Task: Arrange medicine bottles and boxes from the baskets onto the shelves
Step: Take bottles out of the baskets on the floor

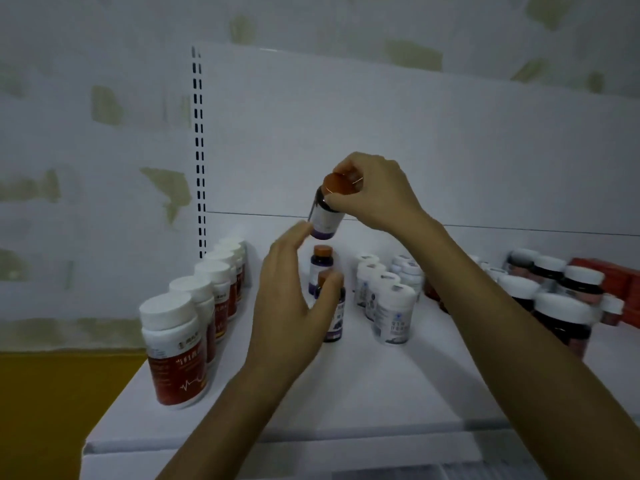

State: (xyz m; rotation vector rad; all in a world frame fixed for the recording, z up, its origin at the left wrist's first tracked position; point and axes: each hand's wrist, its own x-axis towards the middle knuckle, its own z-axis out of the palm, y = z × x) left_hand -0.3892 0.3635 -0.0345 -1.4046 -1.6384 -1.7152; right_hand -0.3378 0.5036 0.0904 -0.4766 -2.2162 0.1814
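Head cam: R grip (375, 194) pinches 1 of 3 orange-cap bottles (327, 216); L grip (287, 292) spread, empty.

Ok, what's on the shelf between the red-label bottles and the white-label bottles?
Two orange-capped purple bottles, one behind the other; the left hand touches the nearer one. The head view shows it.

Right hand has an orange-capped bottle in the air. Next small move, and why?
Probably lower the held bottle onto the shelf just behind the rear orange-capped bottle: the right hand grips its cap right above that row, and bare shelf shows there.
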